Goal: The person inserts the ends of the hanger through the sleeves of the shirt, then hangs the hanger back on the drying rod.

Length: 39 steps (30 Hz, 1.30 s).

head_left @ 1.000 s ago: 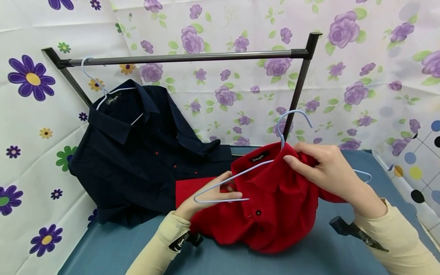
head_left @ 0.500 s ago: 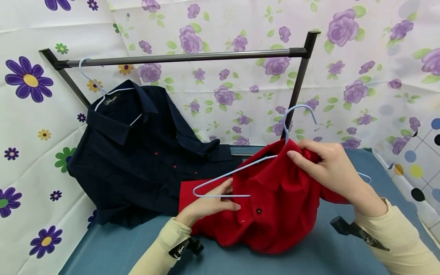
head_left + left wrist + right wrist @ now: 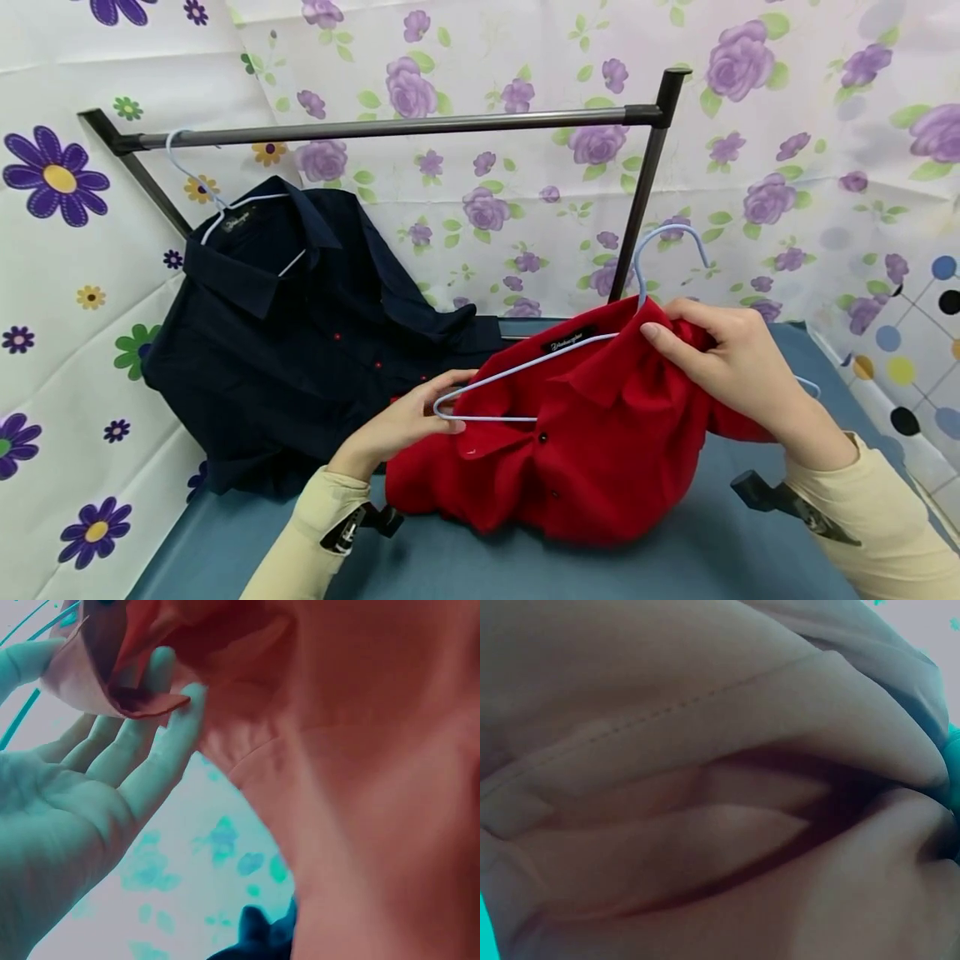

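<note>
A red button shirt (image 3: 600,417) with a light blue hanger (image 3: 517,364) partly inside it is held up over the table. My right hand (image 3: 738,358) grips the shirt and the hanger within it at the collar and shoulder, thumb in front, just below the hook. The hanger's left end sticks out through the open front. Beside that end, my left hand (image 3: 408,425) holds the shirt's front edge between thumb and fingers. The left wrist view shows this hand (image 3: 97,772) with its fingers behind the cloth edge (image 3: 82,675). Only close folds of the shirt (image 3: 705,847) fill the right wrist view.
Behind stands a dark metal rack with a horizontal rail (image 3: 390,127). On its left end a navy shirt (image 3: 285,350) hangs from another light blue hanger (image 3: 213,196). A blue-grey cloth (image 3: 465,567) covers the table. Flowered sheets (image 3: 480,50) line the walls.
My left hand has moved left and slightly up, drawing the red shirt's front edge out towards the hanger's end. The right hand and the hook have shifted slightly right.
</note>
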Each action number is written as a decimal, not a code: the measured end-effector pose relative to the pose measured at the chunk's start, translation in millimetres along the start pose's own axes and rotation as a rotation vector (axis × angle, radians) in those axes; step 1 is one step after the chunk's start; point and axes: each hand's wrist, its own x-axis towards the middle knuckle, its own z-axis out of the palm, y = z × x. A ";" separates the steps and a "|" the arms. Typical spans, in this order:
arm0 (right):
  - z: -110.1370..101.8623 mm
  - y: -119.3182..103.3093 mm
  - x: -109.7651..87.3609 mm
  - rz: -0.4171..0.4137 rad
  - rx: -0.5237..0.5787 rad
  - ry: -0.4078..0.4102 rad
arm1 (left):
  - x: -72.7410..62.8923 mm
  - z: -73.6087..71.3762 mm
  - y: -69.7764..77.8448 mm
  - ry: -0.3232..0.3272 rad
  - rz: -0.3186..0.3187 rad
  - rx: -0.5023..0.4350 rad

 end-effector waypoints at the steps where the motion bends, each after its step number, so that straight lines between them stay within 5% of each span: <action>1: 0.2 0.1 -0.5 0.001 -0.002 0.003 | -1.8 -2.7 1.4 -0.017 0.016 -0.010; 8: 2.7 1.1 -2.6 -0.016 -0.019 0.016 | -14.1 -17.7 11.2 -0.044 0.041 -0.004; 17: 3.5 4.3 -5.2 -0.029 -0.042 -0.006 | -22.5 -25.7 26.7 0.075 0.014 0.134; 23: 3.0 5.6 -6.5 -0.053 -0.066 -0.026 | -25.4 -22.9 31.9 0.117 0.055 0.117; 39: 8.1 -0.7 -13.0 -0.090 -0.119 0.210 | -29.6 -9.0 51.2 0.171 0.179 0.112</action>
